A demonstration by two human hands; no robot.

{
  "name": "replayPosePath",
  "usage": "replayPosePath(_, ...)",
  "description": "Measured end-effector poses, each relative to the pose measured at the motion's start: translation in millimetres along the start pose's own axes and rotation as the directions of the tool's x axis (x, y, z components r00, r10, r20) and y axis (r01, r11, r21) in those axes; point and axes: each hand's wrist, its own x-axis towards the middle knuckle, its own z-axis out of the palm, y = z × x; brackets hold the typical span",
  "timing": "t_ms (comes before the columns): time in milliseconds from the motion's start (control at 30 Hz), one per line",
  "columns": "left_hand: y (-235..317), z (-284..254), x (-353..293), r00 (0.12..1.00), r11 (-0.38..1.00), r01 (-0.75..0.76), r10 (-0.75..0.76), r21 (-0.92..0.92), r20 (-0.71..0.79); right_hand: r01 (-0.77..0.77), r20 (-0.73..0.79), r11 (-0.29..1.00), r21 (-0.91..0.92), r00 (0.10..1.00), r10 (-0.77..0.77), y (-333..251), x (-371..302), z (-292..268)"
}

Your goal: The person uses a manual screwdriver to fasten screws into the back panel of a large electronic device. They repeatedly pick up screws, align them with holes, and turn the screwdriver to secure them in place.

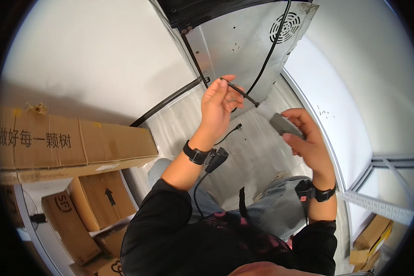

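Observation:
My left hand (217, 99) is raised in the middle, its thumb and fingers pinching the upper end of a thin dark rod (241, 92). The rod slants down to the right and ends in a small knob. Between that knob and a grey flat block (285, 125) lies a pale, see-through patch; what it is I cannot make out. My right hand (306, 138) grips the block by its edges, thumb below and fingers above. The two hands are apart. Behind them stands a metal cabinet panel (234, 46) with a round vent.
A black cable (266, 60) hangs down the panel. On the floor (257, 152) lies a black plug (237, 127) with its cord. Cardboard boxes (78, 142) fill the left side. A white metal rack (382, 207) stands at the right, with more boxes below. Walls close in both sides.

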Motion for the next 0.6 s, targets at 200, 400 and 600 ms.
replayPosePath(200,16,-17,0,0.999,0.999,0.032,-0.033,-0.032,-0.023,0.047,-0.159,0.976,0.212,0.987,-0.013,26,-11,69)
replayPosePath(400,19,-27,4,0.999,0.999,0.037,-0.037,-0.041,-0.018,0.086,-0.231,0.937,0.338,0.973,-0.007,38,-4,90)
replayPosePath(600,17,-30,6,0.999,0.998,0.043,-0.043,-0.045,-0.004,0.082,-0.242,0.896,0.436,0.97,0.03,45,-4,95)
